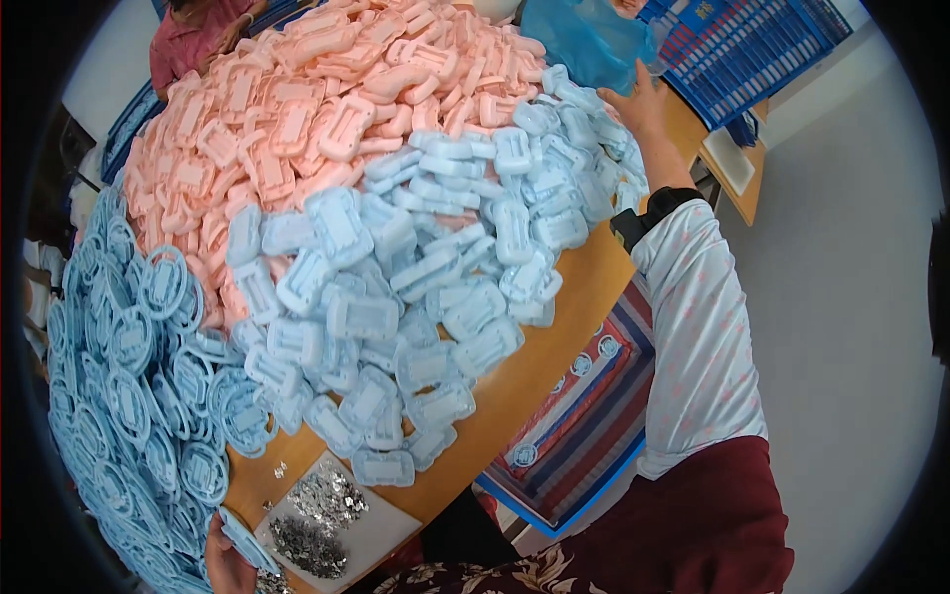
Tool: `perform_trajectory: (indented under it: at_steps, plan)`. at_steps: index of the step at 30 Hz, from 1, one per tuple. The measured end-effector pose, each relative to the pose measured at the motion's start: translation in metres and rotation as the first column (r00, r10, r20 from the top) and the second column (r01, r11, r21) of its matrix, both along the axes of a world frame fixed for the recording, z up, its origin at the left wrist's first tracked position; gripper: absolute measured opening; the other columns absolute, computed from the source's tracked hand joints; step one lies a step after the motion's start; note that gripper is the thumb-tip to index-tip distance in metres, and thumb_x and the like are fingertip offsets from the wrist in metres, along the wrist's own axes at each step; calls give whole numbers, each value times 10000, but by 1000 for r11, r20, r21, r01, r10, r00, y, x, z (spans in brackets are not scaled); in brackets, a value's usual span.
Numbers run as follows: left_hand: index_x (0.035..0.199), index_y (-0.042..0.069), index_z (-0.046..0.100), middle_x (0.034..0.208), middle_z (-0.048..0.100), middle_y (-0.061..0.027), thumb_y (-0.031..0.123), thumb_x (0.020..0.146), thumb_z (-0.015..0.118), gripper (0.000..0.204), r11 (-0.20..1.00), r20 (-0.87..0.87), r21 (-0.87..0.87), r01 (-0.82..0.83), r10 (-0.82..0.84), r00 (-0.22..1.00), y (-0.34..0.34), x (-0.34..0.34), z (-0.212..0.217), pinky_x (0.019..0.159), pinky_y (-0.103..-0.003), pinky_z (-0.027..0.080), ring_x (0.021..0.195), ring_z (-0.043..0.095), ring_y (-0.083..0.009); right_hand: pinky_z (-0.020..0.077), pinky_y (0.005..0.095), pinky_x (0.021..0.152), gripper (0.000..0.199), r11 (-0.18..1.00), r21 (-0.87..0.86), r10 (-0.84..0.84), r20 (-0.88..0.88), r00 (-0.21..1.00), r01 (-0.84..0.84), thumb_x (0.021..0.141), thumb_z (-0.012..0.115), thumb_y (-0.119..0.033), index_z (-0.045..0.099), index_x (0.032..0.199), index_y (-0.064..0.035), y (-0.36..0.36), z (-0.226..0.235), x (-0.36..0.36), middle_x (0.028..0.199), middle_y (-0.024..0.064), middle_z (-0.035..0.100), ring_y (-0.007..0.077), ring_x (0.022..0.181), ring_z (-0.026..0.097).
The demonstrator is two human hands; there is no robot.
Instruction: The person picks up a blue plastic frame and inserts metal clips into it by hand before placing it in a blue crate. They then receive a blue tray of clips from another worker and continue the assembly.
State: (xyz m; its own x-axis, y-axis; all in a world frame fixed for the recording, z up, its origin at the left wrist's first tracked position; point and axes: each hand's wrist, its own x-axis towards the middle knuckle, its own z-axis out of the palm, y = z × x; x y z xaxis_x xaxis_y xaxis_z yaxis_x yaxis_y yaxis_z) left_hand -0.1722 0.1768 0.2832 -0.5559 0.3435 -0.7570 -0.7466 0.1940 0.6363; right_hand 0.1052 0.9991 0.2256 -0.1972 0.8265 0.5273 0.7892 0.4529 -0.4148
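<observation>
At the lower left my left hand [227, 562] grips a light-blue oval plastic part [247, 542], its fingers wrapped around the edge. Beside that hand lies a white board [381, 530] bearing small shiny metal pieces [327, 495]. My right hand [648, 111] is stretched far out to the upper right, thumb and fingers apart, with nothing seen in it. It is at the edge of the pile of light-blue rectangular plastic parts [361, 317], close to a blue plastic bag [579, 45]. Whether the fingertips touch the bag I cannot tell.
Pink plastic parts [297, 119] are heaped at the back, and light-blue oval parts [129, 396] along the left. A blue crate [742, 59] stands at the upper right. Below the wooden table edge [584, 287] sits a striped-lined box [594, 426]. Another person [188, 45] is at the far left.
</observation>
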Motion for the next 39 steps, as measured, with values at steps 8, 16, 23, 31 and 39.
perform_trajectory:
  at_steps: [8,16,23,31,39]
  plan:
    - [1179,10,554,1056,629,-110,59,816,561,367,988,81,10,-154,153,985,-13,-3,7,863,-344,520,966,620,-238,406,445,1045,996,997,-75,2,105,995,6,641,845,-437,363,1482,-210,86,1,-20,1459,339,284,462,1292,415]
    - [1165,-2,563,1075,634,-86,13,844,506,326,951,-11,-105,-290,291,957,-28,2,8,828,-317,531,957,623,-205,487,445,896,495,964,-141,-187,231,955,223,813,682,-416,650,1206,-117,133,-2,-65,1186,143,655,352,1058,613]
    - [1138,8,575,1092,633,-86,49,854,526,291,944,13,-139,-300,305,952,-42,12,7,856,-348,517,977,612,-220,502,366,746,210,976,-213,-144,-765,628,-35,899,635,-240,697,1044,-101,141,55,-84,971,53,692,219,832,645]
    - [1146,13,556,1101,622,-90,126,914,460,275,942,74,-98,-320,328,942,-47,17,6,918,-381,461,1012,581,-249,442,264,604,196,971,25,116,-918,380,-236,903,645,-206,676,1040,-68,86,155,-71,879,12,656,97,661,546]
    - [1236,99,502,990,605,-72,146,775,571,468,885,-54,149,-441,452,890,-56,35,3,792,-380,534,883,617,-251,454,289,660,216,765,84,415,-822,390,-638,894,663,-219,660,1021,-44,-46,242,-86,901,16,637,127,738,546]
